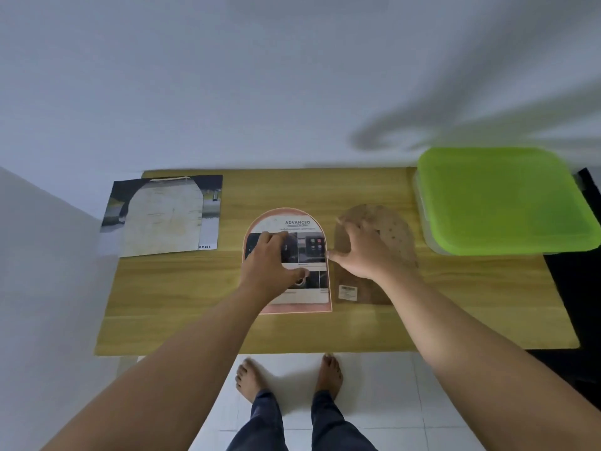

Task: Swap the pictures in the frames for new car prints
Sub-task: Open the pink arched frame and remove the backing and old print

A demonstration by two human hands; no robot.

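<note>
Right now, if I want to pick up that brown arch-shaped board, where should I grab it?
Probably its straight bottom edge, near the small white label, coming from the near side. The brown backing board lies flat on the table, so slide fingertips under that edge. The right hand covers its left and middle part.

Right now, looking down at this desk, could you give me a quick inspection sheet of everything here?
Surface: wooden table, set against a pale wall.
Job's things: arched pink frame at the centre, a car print lying in it; brown arched backing board just right of it; a dark print under a pale arched sheet at far left.
Clutter: green-lidded plastic box at far right.
Hands: left hand flat on the car print; right hand, fingers at the frame's right edge, lies over the backing board.
Cables: nothing seen.
Surroundings: white tiled floor, bare feet, something black at right.
</note>
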